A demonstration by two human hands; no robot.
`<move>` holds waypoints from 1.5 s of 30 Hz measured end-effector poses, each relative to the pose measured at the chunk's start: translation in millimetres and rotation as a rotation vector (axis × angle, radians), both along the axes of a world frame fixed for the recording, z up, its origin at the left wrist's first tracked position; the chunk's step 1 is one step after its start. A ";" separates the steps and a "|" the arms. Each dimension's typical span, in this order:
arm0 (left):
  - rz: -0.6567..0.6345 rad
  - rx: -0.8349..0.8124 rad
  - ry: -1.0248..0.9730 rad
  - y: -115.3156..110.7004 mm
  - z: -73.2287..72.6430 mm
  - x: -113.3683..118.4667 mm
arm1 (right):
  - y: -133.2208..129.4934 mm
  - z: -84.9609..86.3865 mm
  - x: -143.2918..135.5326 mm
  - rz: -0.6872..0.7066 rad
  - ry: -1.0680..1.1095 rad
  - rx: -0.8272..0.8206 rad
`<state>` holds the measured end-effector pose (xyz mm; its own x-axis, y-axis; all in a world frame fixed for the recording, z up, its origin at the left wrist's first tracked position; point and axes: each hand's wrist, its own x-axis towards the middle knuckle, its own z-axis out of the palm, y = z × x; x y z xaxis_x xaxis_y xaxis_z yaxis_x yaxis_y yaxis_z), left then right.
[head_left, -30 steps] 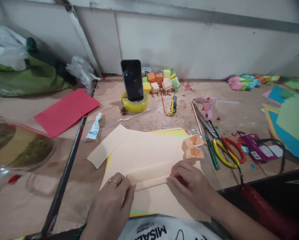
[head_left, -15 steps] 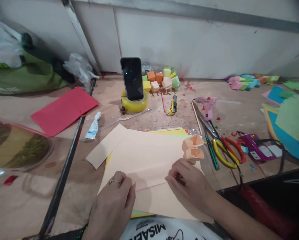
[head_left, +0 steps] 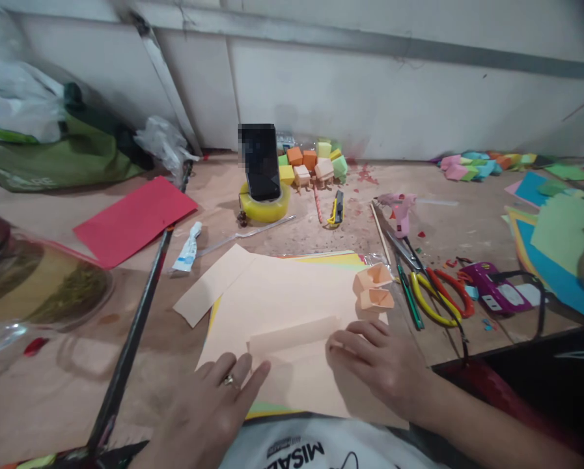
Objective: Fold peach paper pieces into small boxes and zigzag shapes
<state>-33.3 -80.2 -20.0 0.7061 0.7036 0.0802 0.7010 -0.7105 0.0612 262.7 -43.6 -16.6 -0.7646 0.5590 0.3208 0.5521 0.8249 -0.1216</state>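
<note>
A peach sheet of paper with a narrow folded strip [head_left: 294,332] along it lies in front of me on a stack of peach, yellow and green sheets [head_left: 292,286]. My left hand [head_left: 218,391] rests at the strip's left end, its thumb and index finger apart on the paper. At the right end, the fingers of my right hand [head_left: 364,355] are bent and pinched at the edge of the folded paper. Just beyond that hand stand two small open peach paper boxes [head_left: 377,299]. A separate peach strip [head_left: 213,286] sticks out at the stack's left.
Yellow-and-red-handled scissors [head_left: 438,299], a green pen [head_left: 409,299], a pink glue gun [head_left: 403,212] and a purple device [head_left: 501,286] lie at the right. Behind stand a phone [head_left: 262,169] on a tape roll [head_left: 267,205] and paper cubes [head_left: 311,163]. Red paper [head_left: 135,221] lies left.
A raised folded strip now shows on the paper between my hands. My left hand's fingers have spread apart, and it has shifted lower. The view has tilted slightly.
</note>
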 end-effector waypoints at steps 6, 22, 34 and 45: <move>0.030 0.051 -0.118 -2.7 5.7 -2.3 | -6.9 2.0 4.1 -0.073 0.116 -0.115; 0.294 0.102 -0.194 17.5 3.0 25.5 | 21.0 28.0 -31.0 -0.343 0.038 -0.513; 0.080 0.348 -0.367 0.5 14.4 51.4 | 1.3 26.6 -39.9 -0.382 0.570 -1.010; 0.011 0.350 -0.315 12.1 13.6 39.5 | -0.4 17.2 -27.4 -0.170 0.079 0.125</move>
